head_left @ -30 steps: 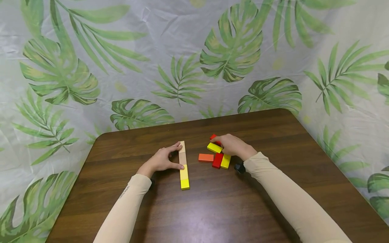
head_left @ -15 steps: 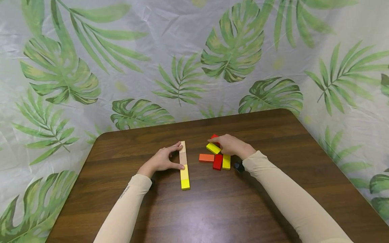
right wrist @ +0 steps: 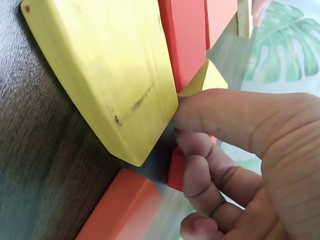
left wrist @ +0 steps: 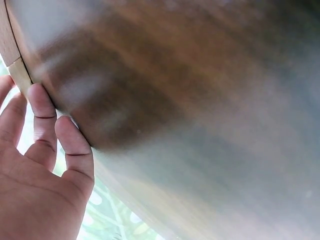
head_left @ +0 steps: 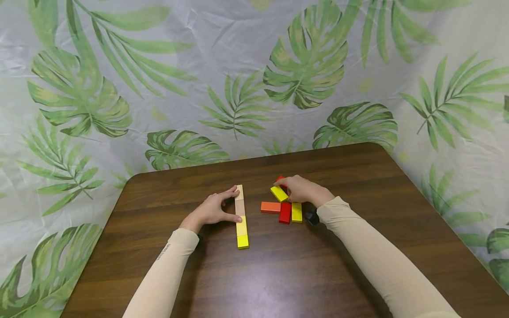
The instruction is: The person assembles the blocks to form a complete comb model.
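In the head view, my left hand [head_left: 212, 208] lies beside a straight row of wooden blocks, its thumb touching the pale yellow block [head_left: 241, 229] and its fingertips at the plain wood block [head_left: 239, 191] at the far end. A tan block [head_left: 240, 207] lies between them, and a bright yellow block [head_left: 243, 241] ends the near side. To the right, my right hand [head_left: 304, 190] pinches a slanted yellow block [head_left: 279, 193] between thumb and fingers; in the right wrist view, that yellow block [right wrist: 213, 77] shows partly behind the thumb.
Around the right hand lie an orange block [head_left: 271, 207], a red block [head_left: 284, 213], another yellow block [head_left: 296, 212] and a red block [head_left: 281, 180] behind. The right wrist view shows a further orange block [right wrist: 122, 207]. The brown table [head_left: 254, 282] meets a leaf-print cloth [head_left: 234, 57].
The yellow block at my right fingers has turned and shifted slightly left, its slant now steeper. My left hand and the row stay in place.
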A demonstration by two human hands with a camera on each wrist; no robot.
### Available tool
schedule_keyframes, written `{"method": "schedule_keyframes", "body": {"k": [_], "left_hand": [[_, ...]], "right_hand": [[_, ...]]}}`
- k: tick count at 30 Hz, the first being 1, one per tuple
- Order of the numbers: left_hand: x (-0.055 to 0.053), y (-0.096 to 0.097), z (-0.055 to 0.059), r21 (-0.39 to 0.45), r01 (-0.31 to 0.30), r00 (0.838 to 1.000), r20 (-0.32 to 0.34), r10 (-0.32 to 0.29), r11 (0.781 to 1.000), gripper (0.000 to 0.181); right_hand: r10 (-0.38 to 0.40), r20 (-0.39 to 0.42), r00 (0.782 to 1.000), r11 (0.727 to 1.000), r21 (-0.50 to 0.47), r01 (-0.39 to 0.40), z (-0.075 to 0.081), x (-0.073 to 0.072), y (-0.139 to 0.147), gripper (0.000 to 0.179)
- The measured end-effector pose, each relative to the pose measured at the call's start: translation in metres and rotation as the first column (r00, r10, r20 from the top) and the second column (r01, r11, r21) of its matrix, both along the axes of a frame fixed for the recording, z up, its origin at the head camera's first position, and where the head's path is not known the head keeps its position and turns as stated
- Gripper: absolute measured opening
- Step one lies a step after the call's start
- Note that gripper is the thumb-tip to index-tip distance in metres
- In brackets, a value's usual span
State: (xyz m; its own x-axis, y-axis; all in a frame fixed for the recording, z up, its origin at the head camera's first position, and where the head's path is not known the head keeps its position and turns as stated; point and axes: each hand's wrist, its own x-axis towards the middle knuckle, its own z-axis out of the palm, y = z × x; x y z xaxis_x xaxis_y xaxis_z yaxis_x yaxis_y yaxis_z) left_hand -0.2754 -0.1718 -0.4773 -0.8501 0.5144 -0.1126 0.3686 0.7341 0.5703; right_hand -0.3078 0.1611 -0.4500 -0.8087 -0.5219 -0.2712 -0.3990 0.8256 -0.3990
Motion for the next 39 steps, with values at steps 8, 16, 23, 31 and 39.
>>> {"method": "schedule_keyframes", "body": {"k": [8,16,23,31,39], "left_hand": [[0.000,0.000,-0.001,-0.004,0.000,1.000,-0.002,0.000,1.000,0.096],[0.001,0.001,0.000,-0.002,-0.008,1.000,0.005,0.008,1.000,0.096],[0.001,0.000,0.000,0.005,-0.002,1.000,0.003,0.002,1.000,0.096],[0.001,0.001,0.001,-0.003,-0.001,1.000,0.000,0.001,1.000,0.096],[0.000,-0.001,0.000,-0.014,-0.010,1.000,-0.004,0.010,1.000,0.096]], "right_hand": [[-0.023,0.054,0.998,0.998,-0.061,0.026,0.001,-0.001,0.006,0.069],[-0.041,0.054,0.998,0.994,-0.104,0.047,-0.005,-0.005,0.011,0.067],[-0.079,0.054,0.995,0.983,-0.160,0.087,-0.008,-0.004,0.012,0.063],[-0.127,0.022,0.992,0.966,-0.223,0.129,-0.010,-0.001,0.015,0.064],[-0.160,-0.028,0.987,0.950,-0.275,0.146,-0.003,0.013,0.016,0.065]]}}
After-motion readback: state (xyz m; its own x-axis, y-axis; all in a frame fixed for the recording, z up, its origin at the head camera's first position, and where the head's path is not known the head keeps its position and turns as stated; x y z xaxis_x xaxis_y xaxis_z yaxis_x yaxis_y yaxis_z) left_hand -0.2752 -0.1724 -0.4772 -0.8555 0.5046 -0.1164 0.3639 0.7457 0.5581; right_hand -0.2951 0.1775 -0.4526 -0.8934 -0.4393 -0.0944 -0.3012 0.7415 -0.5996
